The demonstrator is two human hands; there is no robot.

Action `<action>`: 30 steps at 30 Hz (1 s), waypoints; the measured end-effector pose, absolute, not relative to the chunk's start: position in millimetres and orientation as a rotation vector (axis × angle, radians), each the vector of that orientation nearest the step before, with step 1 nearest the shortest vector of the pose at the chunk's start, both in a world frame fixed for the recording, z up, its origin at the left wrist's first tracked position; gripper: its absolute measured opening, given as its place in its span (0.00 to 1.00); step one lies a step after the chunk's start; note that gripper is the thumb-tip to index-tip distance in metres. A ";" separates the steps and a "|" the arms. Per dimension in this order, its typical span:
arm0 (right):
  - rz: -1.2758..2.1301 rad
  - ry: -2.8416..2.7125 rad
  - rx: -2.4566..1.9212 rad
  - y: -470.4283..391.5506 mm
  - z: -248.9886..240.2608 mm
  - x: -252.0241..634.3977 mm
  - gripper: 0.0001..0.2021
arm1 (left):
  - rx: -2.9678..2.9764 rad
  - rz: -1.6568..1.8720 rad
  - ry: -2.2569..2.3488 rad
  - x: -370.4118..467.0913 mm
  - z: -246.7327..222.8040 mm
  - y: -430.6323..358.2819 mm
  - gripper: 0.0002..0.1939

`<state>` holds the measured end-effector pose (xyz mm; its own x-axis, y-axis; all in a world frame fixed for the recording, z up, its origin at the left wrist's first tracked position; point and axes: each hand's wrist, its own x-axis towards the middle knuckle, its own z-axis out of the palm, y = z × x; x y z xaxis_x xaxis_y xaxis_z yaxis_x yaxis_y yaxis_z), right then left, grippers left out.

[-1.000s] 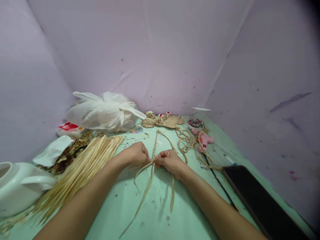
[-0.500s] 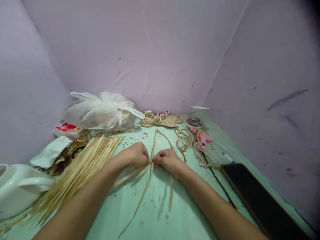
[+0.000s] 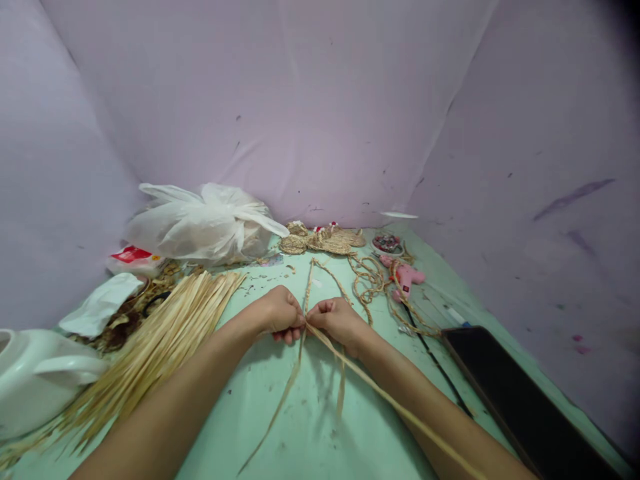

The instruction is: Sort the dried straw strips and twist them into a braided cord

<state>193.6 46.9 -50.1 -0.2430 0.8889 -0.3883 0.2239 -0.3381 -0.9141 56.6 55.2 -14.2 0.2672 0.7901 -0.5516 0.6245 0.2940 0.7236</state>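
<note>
A thin braided straw cord [image 3: 309, 283] runs from the table's middle down to my fingertips. My left hand [image 3: 283, 313] pinches it from the left, and my right hand [image 3: 333, 322] pinches it from the right, the fingertips almost touching. Below the pinch, one loose strand [image 3: 287, 390] hangs down to the left, while a long strand [image 3: 387, 393] stretches over my right forearm to the lower right. Another length of braid [image 3: 335, 277] bends from the cord's top toward my right hand, and a flat end shows beneath it.
Left are a straw bundle [image 3: 165, 340], a white pitcher [image 3: 45, 380] and a plastic bag [image 3: 210, 223]. Woven pieces [image 3: 330, 241] lie at the back. Right are coiled cord [image 3: 369, 280], a pink glue gun [image 3: 407, 277] and a black phone-like slab [image 3: 515, 400].
The long strand has swung from the left side below my left hand to across my right forearm. My left hand's lower fingers have spread slightly; both hands stay at the same spot.
</note>
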 end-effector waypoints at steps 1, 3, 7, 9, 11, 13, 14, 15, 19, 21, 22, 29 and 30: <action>1.625 -1.363 -1.474 46.8 -50.0 193.6 0.04 | 1.405 0.188 1.438 57.2 -15.2 55.5 0.07; 1.625 -1.370 -1.464 46.6 -49.6 193.8 0.04 | 1.397 0.186 1.448 58.1 -16.9 55.8 0.07; 1.669 -1.326 -1.446 46.4 -47.4 193.9 0.04 | 1.346 0.216 1.466 59.1 -17.5 55.5 0.05; 1.700 -1.296 -1.433 46.4 -46.1 194.3 0.03 | 1.314 0.242 1.470 59.2 -17.1 55.0 0.02; 1.738 -1.269 -1.406 46.3 -45.1 195.4 0.02 | 1.314 0.252 1.475 59.2 -17.0 54.6 0.03; 1.776 -1.240 -1.377 46.4 -44.7 197.1 0.02 | 1.337 0.260 1.511 59.3 -17.1 54.0 0.04; 1.795 -1.229 -1.357 46.6 -44.7 198.0 0.02 | 1.341 0.275 1.518 59.6 -17.2 53.6 0.05; 1.814 -1.217 -1.338 46.7 -45.0 198.9 0.02 | 1.331 0.295 1.505 59.9 -17.2 53.0 0.05; 1.836 -1.171 -1.305 47.5 -47.3 200.9 0.03 | 1.189 0.372 1.344 62.0 -17.7 50.1 0.04; 1.829 -1.160 -1.316 47.5 -48.0 200.8 0.03 | 1.156 0.360 1.336 63.1 -17.8 48.5 0.07; 1.828 -1.158 -1.318 47.4 -47.9 200.7 0.03 | 1.153 0.352 1.351 63.7 -17.6 47.7 0.09; 1.882 -1.128 -1.278 48.0 -46.8 202.5 0.03 | 1.152 0.414 1.406 68.1 -15.8 44.6 0.08; 1.886 -1.129 -1.269 48.4 -46.9 203.0 0.04 | 1.139 0.416 1.389 67.9 -16.5 45.0 0.07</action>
